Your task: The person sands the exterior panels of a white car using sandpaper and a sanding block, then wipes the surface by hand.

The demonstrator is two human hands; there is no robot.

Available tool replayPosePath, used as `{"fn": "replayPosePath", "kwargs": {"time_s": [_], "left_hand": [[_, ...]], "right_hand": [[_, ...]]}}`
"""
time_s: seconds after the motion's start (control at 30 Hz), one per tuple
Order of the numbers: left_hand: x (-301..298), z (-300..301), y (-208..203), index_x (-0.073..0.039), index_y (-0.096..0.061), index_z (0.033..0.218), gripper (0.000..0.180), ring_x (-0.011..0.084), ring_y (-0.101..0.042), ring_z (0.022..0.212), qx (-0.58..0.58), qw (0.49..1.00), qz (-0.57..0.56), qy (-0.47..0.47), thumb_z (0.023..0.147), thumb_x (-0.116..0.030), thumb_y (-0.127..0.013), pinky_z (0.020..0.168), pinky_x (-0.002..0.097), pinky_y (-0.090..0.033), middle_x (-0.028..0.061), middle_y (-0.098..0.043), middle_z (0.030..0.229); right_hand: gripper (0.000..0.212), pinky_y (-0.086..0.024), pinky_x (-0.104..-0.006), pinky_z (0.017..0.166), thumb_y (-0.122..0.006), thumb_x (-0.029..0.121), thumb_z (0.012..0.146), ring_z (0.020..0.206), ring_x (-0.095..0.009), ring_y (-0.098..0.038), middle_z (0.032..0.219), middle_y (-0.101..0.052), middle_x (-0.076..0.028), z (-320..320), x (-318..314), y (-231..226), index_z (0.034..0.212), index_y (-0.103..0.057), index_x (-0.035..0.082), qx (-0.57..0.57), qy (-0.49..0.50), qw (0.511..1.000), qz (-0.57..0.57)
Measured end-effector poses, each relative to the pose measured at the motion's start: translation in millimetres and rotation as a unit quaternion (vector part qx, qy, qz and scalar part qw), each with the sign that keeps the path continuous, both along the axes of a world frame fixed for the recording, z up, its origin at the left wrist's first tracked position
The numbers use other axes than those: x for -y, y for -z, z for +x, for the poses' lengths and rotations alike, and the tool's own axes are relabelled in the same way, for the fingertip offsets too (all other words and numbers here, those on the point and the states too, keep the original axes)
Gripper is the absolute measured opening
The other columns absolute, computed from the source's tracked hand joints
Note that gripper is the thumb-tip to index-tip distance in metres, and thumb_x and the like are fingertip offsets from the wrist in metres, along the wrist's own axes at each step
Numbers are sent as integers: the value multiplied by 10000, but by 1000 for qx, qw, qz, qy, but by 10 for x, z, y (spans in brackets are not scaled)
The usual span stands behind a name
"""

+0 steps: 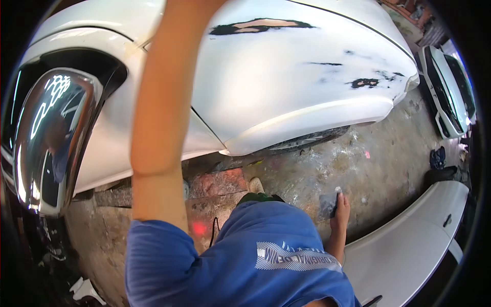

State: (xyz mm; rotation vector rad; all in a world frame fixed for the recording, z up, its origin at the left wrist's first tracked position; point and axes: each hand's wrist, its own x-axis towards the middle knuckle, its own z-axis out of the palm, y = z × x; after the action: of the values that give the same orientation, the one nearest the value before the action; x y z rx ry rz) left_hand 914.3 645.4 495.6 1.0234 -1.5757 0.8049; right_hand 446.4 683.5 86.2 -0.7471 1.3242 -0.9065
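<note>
My left forearm reaches up across the white car; the hand lies beyond the top edge, so its fingers are hidden. Low at my right side, my right hand is closed on a thin, dark grey, square piece. A small whitish spot shows near my fingertips; I cannot tell what the piece is made of. On the white fender, a long sanded patch has a dark rim and a tan middle. Smaller dark scuffs mark the panel near its front corner.
A chrome-backed side mirror juts out at the left. Under the fender shows part of a tyre. Another white car panel stands close at my right, and a white vehicle part lies farther off. The concrete floor is stained.
</note>
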Motion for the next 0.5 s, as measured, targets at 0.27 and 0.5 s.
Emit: {"fn": "replayPosePath", "kwargs": {"time_s": [0.27, 0.5], "left_hand": [[-2087, -1497, 4711, -18, -671, 1068, 278, 328, -610, 1086, -408, 635, 654, 44, 987, -269, -582, 970, 412, -471, 158, -664, 1105], [-3029, -2151, 5246, -12, -738, 1113, 586, 452, -511, 1286, -274, 477, 830, 90, 1008, -512, -450, 1139, 454, -371, 274, -571, 1375]], "right_hand": [[216, -432, -280, 842, -529, 211, 1032, 893, -111, -530, 951, -611, -10, -617, 88, 32, 1032, -631, 21, -153, -96, 978, -103], [247, -428, -283, 843, -598, 228, 1016, 888, -122, -526, 963, -608, -24, -860, -79, 538, 1056, -631, -13, -230, -78, 962, -125]]}}
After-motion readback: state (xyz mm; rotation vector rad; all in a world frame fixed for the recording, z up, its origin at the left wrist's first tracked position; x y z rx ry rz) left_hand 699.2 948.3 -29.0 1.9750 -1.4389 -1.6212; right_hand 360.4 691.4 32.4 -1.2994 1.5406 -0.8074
